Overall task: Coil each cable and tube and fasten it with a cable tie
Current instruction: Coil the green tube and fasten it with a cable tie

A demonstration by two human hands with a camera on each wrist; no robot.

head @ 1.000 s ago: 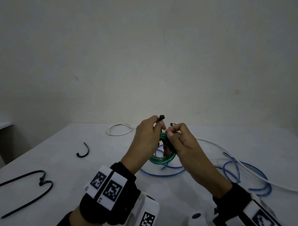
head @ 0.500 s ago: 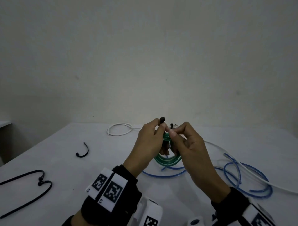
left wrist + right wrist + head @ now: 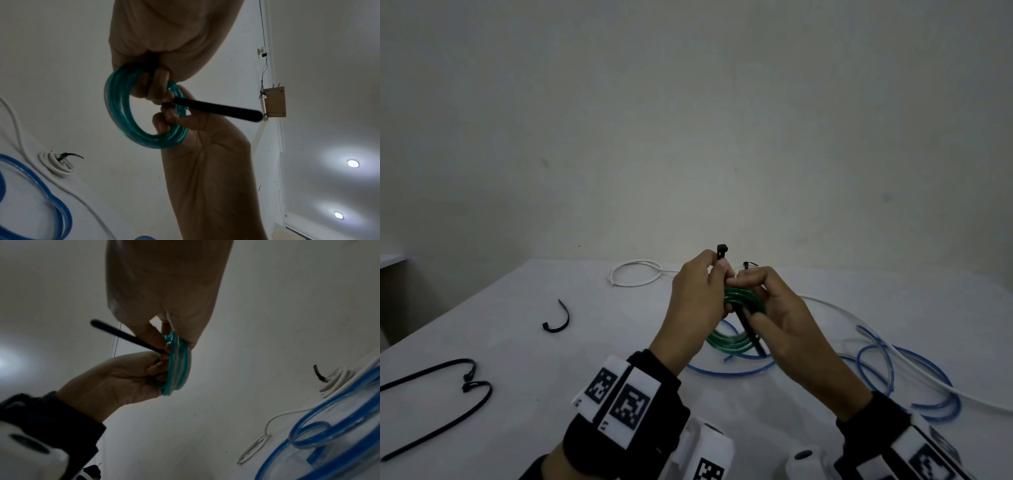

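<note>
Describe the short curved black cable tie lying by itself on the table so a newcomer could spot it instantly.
Start at the white table and look left of the left hand. There a short black cable tie lies alone, bent into a hook. Unlike the two long black ties near the front left edge, it is much shorter; unlike the tie held in the green tube coil, nothing touches it.

On the white table (image 3: 524,428) we record bare surface between the short curved black tie (image 3: 558,320) at mid-left and the two long black cable ties (image 3: 438,390) at the near-left edge. Right half obstructed: loose blue tubing loops (image 3: 914,380) and a long white cable (image 3: 893,353) crossing them. Far centre: one white cable loop (image 3: 635,273). We note open table directly below the raised hands, partly overlain by blue tubing.
</note>
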